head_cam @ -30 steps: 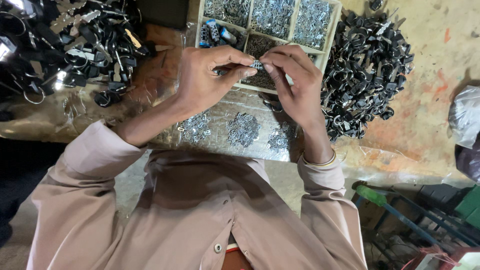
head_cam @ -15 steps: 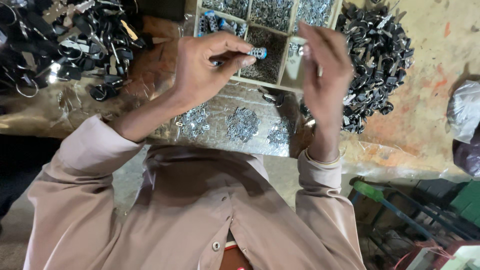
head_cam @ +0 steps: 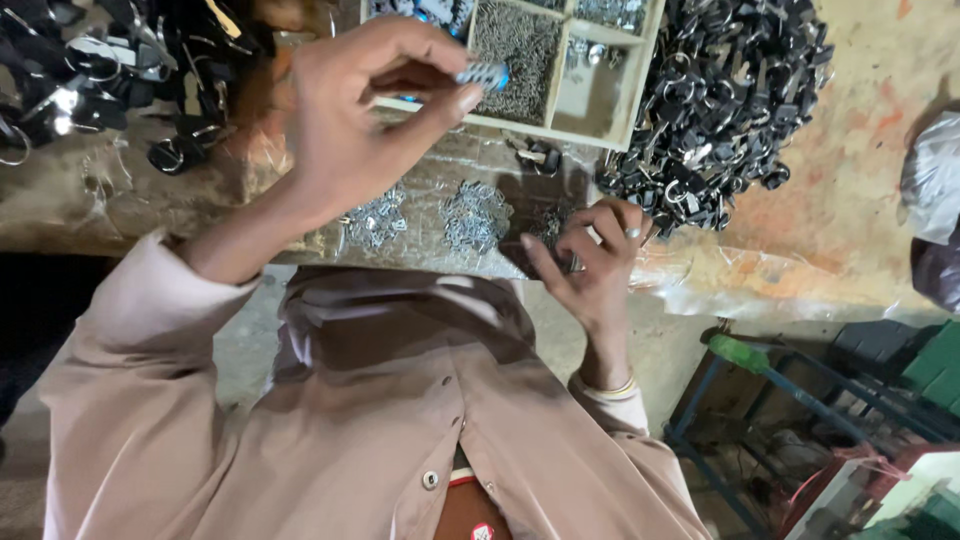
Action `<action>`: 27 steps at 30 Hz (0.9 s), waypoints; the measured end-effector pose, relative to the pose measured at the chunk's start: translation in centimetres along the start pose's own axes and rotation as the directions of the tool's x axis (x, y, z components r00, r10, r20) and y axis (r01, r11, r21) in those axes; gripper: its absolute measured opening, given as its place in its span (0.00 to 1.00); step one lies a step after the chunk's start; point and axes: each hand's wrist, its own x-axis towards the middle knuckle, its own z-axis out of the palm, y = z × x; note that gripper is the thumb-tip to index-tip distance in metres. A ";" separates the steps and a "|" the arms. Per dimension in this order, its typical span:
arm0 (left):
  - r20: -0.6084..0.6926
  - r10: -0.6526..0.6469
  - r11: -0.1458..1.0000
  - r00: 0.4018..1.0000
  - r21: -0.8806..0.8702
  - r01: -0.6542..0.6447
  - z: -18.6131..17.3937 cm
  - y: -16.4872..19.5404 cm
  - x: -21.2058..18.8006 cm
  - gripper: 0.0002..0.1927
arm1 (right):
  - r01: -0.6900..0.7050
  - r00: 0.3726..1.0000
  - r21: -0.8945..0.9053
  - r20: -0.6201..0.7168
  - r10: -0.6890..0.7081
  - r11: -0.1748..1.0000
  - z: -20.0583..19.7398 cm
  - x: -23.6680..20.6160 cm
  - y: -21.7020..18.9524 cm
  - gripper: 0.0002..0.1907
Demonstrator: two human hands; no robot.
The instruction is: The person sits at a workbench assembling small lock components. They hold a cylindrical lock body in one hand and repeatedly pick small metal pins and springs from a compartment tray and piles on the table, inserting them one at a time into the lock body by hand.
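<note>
Surface (head_cam: 150, 215) first: a worn, brownish top runs across the far half of the view, its near edge just beyond the person's chest. On its right lies a big heap of black clips with metal rings (head_cam: 715, 95); a second dark heap (head_cam: 100, 85) sits far left. Between them stands a pale wooden tray (head_cam: 640, 80) split into compartments of small metal parts. Three small piles of silvery pieces (head_cam: 475, 215) lie along the near edge.

Left hand (head_cam: 360, 120) is raised over the tray's near rim, thumb and fingertips pinched on a small silver-and-blue part (head_cam: 483, 74). That part lies roughly level, its long axis running left to right, poking out toward the right.

Right hand (head_cam: 590, 250) is lower and nearer, at the surface edge right of the piles, palm up and fingers loosely curled; whether it holds anything, I cannot tell. So the part sits up and to the far left of the right hand, well apart.

Right of the surface, an orange-stained floor and a blue metal frame (head_cam: 720, 400) show.
</note>
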 end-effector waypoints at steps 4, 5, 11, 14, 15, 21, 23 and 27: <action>-0.030 -0.021 1.000 0.999 0.011 0.021 -0.3 2.0 -3.2 0.07 | -0.004 0.998 0.028 -0.062 0.005 1.000 1.5 -3.1 -1.4 0.17; -0.045 -0.085 0.996 0.995 -0.027 0.084 -0.2 2.9 -4.5 0.08 | 0.001 0.997 0.037 -0.075 0.002 0.999 1.8 -3.6 -1.7 0.19; -0.128 -0.309 0.951 0.942 -0.059 0.304 1.3 5.0 -11.6 0.14 | 0.019 1.000 0.004 -0.012 -0.019 1.000 2.8 -5.7 -2.6 0.24; -0.135 -0.341 0.940 0.930 -0.038 0.339 2.3 4.7 -14.0 0.13 | 0.052 0.998 -0.046 0.031 -0.050 0.998 2.9 -6.1 -2.7 0.24; -0.136 -0.359 0.933 0.923 -0.055 0.355 2.8 4.7 -14.7 0.13 | 0.066 0.997 -0.053 0.030 -0.065 0.996 3.0 -6.2 -2.8 0.23; -0.194 -0.365 0.925 0.910 0.039 0.379 4.9 4.0 -17.5 0.11 | 0.135 0.990 -0.077 0.056 -0.131 0.988 3.7 -5.4 -3.8 0.23; -0.204 -0.356 0.923 0.912 0.073 0.377 5.2 3.7 -17.8 0.10 | 0.147 0.988 -0.093 0.054 -0.142 0.985 4.1 -5.1 -4.2 0.22; -0.208 -0.367 0.917 0.907 0.085 0.391 5.7 3.2 -18.0 0.11 | 0.186 0.982 -0.081 0.021 -0.185 0.979 4.5 -5.1 -4.3 0.20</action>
